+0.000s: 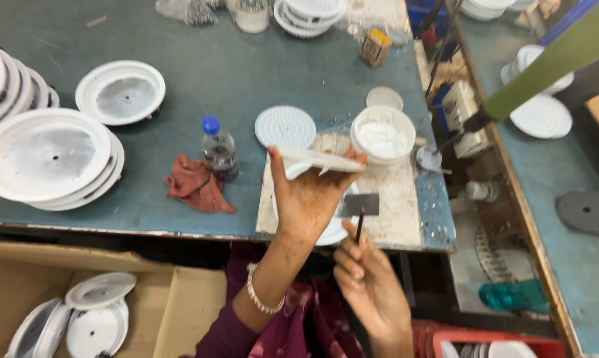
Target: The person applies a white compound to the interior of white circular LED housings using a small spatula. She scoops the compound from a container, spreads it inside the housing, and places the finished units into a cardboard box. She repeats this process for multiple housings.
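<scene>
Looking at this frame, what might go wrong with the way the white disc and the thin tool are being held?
1. The left hand holds the white disc up by its edge, near level; it might slip onto the board.
2. The right hand pinches a thin dark tool close to the left wrist; a jab seems possible.
3. The open white tub and the bottle stand near; a sweep may tip them.

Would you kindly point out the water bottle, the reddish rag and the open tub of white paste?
Water bottle (218,151), head view, on its clear body.
Reddish rag (196,187), head view, on its crumpled middle.
Tub of white paste (383,138), head view, on the paste inside.
</scene>
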